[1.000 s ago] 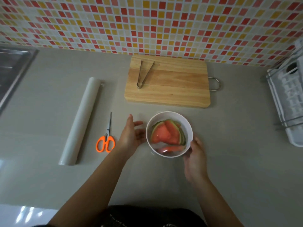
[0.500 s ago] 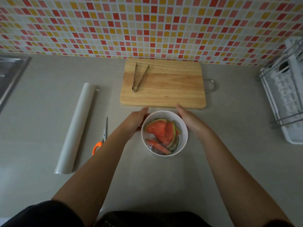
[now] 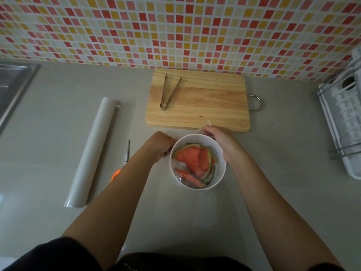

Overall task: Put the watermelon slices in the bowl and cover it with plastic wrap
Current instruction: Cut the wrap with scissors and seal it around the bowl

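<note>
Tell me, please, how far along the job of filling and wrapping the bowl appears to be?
Done: the watermelon slices lie in the bowl; the cutting board holds only tongs. In hand: clear plastic wrap seems draped over the bowl, the right hand pinching its far edge, the left hand at the rim. Left: pressing the wrap down all around; how well it seals cannot be told.

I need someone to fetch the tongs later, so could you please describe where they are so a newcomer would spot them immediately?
Find the wooden cutting board lying against the tiled wall at the back of the grey counter. The tongs lie on its left part, arms spread in a V toward the wall. They are the only metal tool on the board; the scissors lie off it, on the counter.
</note>
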Motion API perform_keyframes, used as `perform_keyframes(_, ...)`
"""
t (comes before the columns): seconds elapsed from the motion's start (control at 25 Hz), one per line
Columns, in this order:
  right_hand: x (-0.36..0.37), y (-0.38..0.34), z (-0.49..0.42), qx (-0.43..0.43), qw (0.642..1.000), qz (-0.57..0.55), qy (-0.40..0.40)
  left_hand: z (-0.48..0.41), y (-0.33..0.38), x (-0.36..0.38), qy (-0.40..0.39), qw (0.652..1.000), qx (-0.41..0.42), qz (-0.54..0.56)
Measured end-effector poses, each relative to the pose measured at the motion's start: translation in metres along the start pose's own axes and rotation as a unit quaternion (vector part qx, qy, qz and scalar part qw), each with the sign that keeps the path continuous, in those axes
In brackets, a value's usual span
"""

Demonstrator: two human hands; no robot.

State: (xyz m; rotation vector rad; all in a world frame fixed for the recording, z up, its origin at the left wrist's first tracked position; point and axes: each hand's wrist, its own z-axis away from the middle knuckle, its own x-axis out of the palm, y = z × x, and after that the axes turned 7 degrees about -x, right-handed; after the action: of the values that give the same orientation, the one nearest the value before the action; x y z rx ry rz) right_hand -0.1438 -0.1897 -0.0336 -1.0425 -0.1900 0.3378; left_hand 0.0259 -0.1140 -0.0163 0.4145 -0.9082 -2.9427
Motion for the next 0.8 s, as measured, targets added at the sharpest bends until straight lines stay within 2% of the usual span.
perform_keyframes(0.12,-0.001,0.001,-0.001,-0.004,1.000,-0.014,0.015,0.001,-0.007,0.003,0.068,0.996,0.061,0.016)
perform_keyframes(0.16,0.000,0.001,-0.002,-0.006,1.000,-0.011,0.023,0.002,-0.007,0.003,0.075,0.995,0.058,0.033)
perform_keyframes(0.32,0.001,0.003,-0.003,-0.018,0.999,-0.011,0.025,0.003,-0.004,-0.002,-0.006,1.000,0.001,0.007)
perform_keyframes(0.4,0.000,0.002,-0.003,-0.020,0.999,-0.007,0.025,0.003,-0.004,-0.002,-0.029,0.999,0.038,0.019)
perform_keyframes(0.48,0.000,0.003,-0.003,-0.020,0.999,0.001,0.028,0.003,-0.006,0.003,-0.031,0.992,0.080,0.093)
perform_keyframes(0.6,0.002,0.005,-0.003,-0.026,0.999,0.013,0.032,0.003,-0.012,0.017,0.004,0.972,0.087,0.217)
perform_keyframes(0.8,0.003,0.008,0.000,-0.032,0.999,-0.006,0.040,0.001,-0.015,0.032,0.100,0.960,0.116,0.236)
